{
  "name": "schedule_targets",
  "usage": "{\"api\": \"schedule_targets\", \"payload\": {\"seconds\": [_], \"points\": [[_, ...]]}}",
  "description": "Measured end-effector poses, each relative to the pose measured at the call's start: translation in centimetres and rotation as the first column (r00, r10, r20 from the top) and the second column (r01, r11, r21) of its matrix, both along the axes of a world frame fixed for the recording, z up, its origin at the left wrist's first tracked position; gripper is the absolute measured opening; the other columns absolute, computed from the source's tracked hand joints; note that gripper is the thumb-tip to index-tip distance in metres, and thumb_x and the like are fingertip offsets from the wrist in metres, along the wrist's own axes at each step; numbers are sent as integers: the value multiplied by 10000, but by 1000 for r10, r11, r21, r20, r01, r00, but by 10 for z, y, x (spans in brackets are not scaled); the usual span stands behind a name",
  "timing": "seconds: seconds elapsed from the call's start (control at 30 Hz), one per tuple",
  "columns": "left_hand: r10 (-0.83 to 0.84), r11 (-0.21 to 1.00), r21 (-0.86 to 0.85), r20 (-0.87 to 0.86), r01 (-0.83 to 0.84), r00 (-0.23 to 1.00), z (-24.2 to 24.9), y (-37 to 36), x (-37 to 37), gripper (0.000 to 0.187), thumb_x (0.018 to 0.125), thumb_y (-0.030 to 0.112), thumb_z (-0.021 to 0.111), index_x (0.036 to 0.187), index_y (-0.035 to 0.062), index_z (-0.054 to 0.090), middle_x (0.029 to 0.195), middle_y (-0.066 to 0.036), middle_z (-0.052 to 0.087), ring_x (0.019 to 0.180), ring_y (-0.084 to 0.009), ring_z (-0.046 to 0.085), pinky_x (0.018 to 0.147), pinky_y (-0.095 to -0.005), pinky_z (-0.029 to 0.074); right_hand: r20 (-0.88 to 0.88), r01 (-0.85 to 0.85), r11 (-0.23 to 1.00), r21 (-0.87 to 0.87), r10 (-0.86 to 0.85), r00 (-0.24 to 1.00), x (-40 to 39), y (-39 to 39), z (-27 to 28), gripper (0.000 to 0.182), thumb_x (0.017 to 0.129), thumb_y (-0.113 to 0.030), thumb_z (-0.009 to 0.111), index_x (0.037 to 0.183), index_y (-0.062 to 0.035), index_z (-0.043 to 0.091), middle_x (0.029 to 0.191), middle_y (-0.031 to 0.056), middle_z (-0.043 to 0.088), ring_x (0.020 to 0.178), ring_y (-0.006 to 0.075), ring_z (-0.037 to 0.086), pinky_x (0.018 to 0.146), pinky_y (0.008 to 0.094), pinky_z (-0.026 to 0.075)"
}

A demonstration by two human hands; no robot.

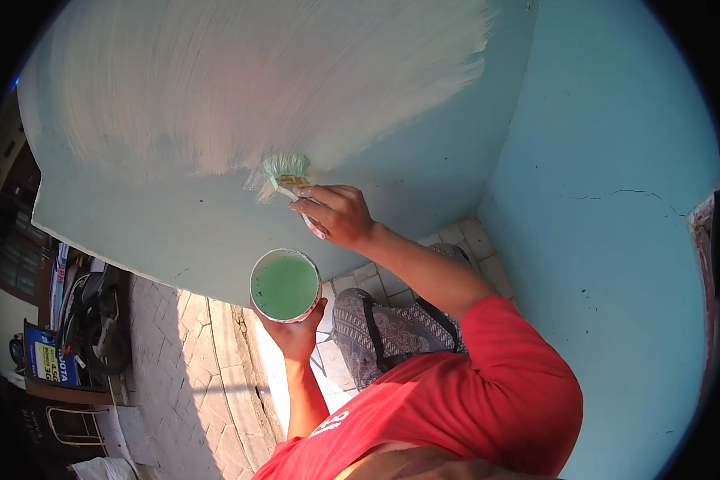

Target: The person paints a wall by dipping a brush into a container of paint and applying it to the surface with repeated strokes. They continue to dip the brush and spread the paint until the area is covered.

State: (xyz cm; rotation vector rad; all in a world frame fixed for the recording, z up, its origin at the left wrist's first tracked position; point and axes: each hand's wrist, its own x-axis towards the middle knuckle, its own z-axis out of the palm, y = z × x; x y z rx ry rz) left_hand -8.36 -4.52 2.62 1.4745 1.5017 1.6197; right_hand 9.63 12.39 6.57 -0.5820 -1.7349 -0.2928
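My right hand point(338, 214) is closed round the handle of a paintbrush point(288, 170), whose pale bristles press against the wall point(376, 180). Streaky whitish paint point(240, 88) covers the wall's upper part, while the lower strip is blue-green. Below the brush, my left hand point(294, 334) grips a round paint tub point(286, 286) from underneath and the side. Light green paint shows inside the tub, and its rim is smeared. Part of the brush handle is hidden behind my right fingers.
A second blue wall point(600, 240), with a thin crack, meets the painted one at a corner on the right. Tiles point(392, 280) lie by my knees. To the left are a sunlit paved path point(208, 352), a parked motorbike point(100, 320) and a blue sign point(48, 356).
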Motion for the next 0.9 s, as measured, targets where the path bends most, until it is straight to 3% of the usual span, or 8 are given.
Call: {"api": "schedule_targets", "payload": {"seconds": [0.1,0.2,0.33,0.53,0.6,0.7,0.8,0.9], "points": [[-13,999,-29,-4,13,1000,-3,5,-1,1049,557,25,959,1452,28,412,1337,-134,580,1205,-260,601,1084,-421,471,-78,-141,982,-123,132,988,21,7,-3,154,832,-104,828,980,-133,796,995,59,786,814,243,779,680,365,618],[27,999,-37,-17,-27,999,-9,1,-2,1056,558,11,954,1458,25,401,1345,-136,575,1209,-257,601,1083,-426,479,-345,-117,990,-75,85,935,120,27,46,171,841,0,855,987,-60,789,991,104,805,868,245,799,730,332,630],[46,994,99,-4,-45,999,0,-5,8,961,598,-19,945,1444,32,490,1348,-128,630,1223,-236,639,1062,-401,532,-597,99,984,-146,-168,784,259,44,101,137,882,-45,871,991,5,805,948,73,820,854,104,760,765,266,606],[55,998,36,-23,-54,998,8,-4,16,1096,548,-8,950,1480,34,375,1346,-141,571,1215,-253,603,1057,-422,512,-646,544,836,70,-378,664,340,66,115,96,884,-34,851,971,-40,812,969,64,822,856,159,785,762,285,613],[62,998,21,-16,-61,998,8,-4,16,1100,545,-10,949,1482,36,375,1348,-139,568,1217,-250,599,1058,-421,511,-501,672,719,177,-522,690,321,71,85,96,875,-34,845,954,-79,813,970,58,814,871,225,798,754,317,625],[36,998,59,-52,-33,998,6,4,19,1100,549,-18,945,1486,36,372,1352,-136,563,1223,-245,588,1052,-413,514,-395,538,834,121,-457,797,215,52,21,117,876,-41,812,958,-125,815,971,54,788,892,249,800,715,352,636],[-1,1000,-5,89,2,996,11,5,26,1096,555,-17,953,1487,32,379,1371,-136,556,1245,-248,577,1058,-407,509,-298,290,955,57,-261,918,125,21,-27,198,819,-44,820,996,-133,811,974,70,790,866,248,795,701,339,634],[-13,1000,-4,-40,13,999,18,11,34,1092,568,-7,966,1492,25,386,1380,-136,559,1254,-249,579,1071,-407,507,-264,55,998,-40,-64,962,121,7,-26,178,837,-36,829,991,-122,804,969,79,793,867,250,794,712,333,635]]}}
